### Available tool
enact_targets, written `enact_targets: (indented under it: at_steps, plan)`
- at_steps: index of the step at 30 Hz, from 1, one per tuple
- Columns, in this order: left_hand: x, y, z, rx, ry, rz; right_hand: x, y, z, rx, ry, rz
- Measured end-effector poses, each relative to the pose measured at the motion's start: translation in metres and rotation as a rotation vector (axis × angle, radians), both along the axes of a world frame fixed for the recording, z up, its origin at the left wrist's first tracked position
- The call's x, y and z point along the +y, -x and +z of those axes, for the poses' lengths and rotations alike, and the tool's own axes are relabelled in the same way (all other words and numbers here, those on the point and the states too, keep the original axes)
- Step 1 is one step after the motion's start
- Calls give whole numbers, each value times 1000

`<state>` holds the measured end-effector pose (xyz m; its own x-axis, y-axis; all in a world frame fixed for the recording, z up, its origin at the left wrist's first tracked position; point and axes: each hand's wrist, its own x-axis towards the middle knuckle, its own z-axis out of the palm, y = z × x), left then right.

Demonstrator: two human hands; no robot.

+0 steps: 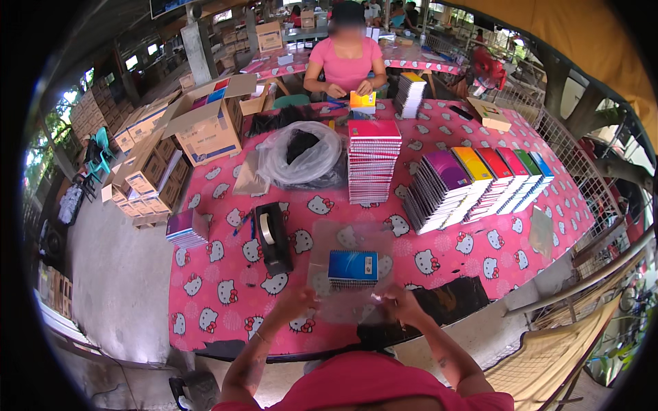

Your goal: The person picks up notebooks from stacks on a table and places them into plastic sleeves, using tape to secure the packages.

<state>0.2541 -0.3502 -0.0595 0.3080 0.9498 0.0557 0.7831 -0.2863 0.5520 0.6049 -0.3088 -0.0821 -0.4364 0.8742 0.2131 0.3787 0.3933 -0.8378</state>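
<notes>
A small stack of blue spiral notebooks (353,266) lies on a clear plastic sheet (322,240) in front of me. My left hand (296,303) pinches the sheet's near left corner. At the near right corner, my right hand (401,305) has its fingers closed on the same sheet. Both hands are nearer to me than the notebooks and apart from them. A black tape dispenser (274,240) with a roll of tape stands left of the sheet, with blue pens (252,225) beside it.
Beyond the sheet rises a tall pile of red notebooks (373,164). Rows of purple, yellow, red, green and blue notebooks (473,181) stand to the right. A bundle of clear plastic (301,154), open cartons (205,130) and purple notebooks (187,228) are leftward. Opposite, a person (346,58) handles a yellow notebook.
</notes>
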Motion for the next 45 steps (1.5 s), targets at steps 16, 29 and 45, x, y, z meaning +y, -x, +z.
enact_targets:
  at_steps: [16,29,45]
  plan:
    - [74,-15,-61,-985,391,287,87,12,-24,486,918,-68]
    - [73,-9,-21,-789,341,475,-11,84,14,-490,-451,-106]
    - [228,-77,-23,345,-533,-231,-9,107,15,-580,-390,-143]
